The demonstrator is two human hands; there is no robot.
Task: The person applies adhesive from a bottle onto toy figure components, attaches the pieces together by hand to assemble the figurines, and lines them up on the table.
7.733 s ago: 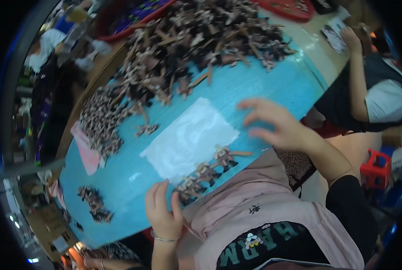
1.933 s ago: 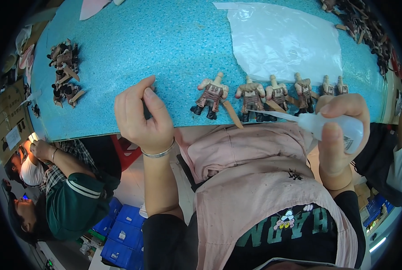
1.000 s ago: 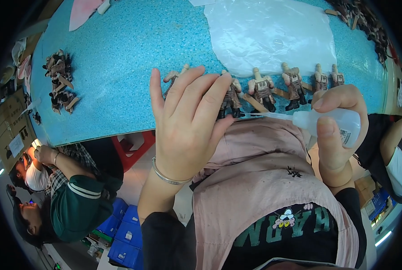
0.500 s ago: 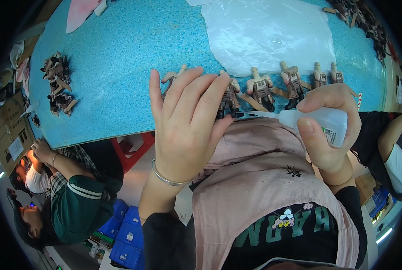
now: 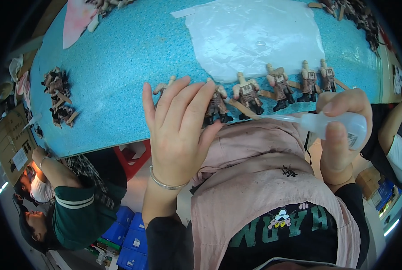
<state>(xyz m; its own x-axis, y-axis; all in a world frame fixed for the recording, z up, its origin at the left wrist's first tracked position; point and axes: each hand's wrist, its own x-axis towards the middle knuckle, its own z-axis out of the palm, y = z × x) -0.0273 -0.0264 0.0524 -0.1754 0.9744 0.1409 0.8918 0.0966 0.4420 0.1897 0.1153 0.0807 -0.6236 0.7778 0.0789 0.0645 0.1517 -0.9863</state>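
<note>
A row of small headless toy figures in brown and beige stands along the table's near edge. My left hand (image 5: pixel 178 128), fingers stretched out and slightly spread, lies over the row's left end. It partly covers one figure (image 5: pixel 217 105) and most of another figure (image 5: pixel 165 84); its thumb is beside the first one's boots. My right hand (image 5: pixel 345 114) grips a white translucent squeeze bottle (image 5: pixel 320 124) lying sideways. Its thin nozzle points left, the tip close to the boots of a third figure (image 5: pixel 248 93) and a flat wooden stick (image 5: pixel 242 108).
A clear plastic sheet (image 5: pixel 255 40) lies behind the row on the blue table (image 5: pixel 120 76). More figures are heaped at the left (image 5: pixel 59 96) and far right (image 5: pixel 358 20). A pink cloth (image 5: pixel 77 22) is at far left. A co-worker (image 5: pixel 81 202) sits to the left.
My right hand has drawn the bottle rightward, its nozzle leaving the boots of the figure beside my left thumb. My left hand stays over the same figures. The whole view has shifted slightly.
</note>
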